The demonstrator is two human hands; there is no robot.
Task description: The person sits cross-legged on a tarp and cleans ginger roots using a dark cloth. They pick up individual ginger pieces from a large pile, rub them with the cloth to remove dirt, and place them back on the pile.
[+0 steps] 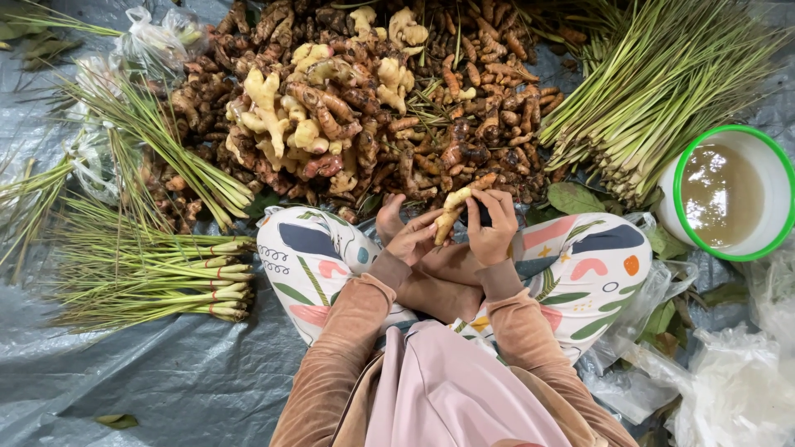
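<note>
The left hand [411, 240] curls its fingers around a pale ginger root [454, 211] over the lap. The right hand [490, 228] is bent close, gripping a dark tool [483, 213] against the root's top

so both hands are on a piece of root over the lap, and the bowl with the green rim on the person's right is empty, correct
Not quite. The head view shows the bowl with the green rim holding cloudy brownish liquid, not empty. The rest stands: the left hand and right hand both hold a piece of root over the lap, and the bowl sits on the person's right.
</note>
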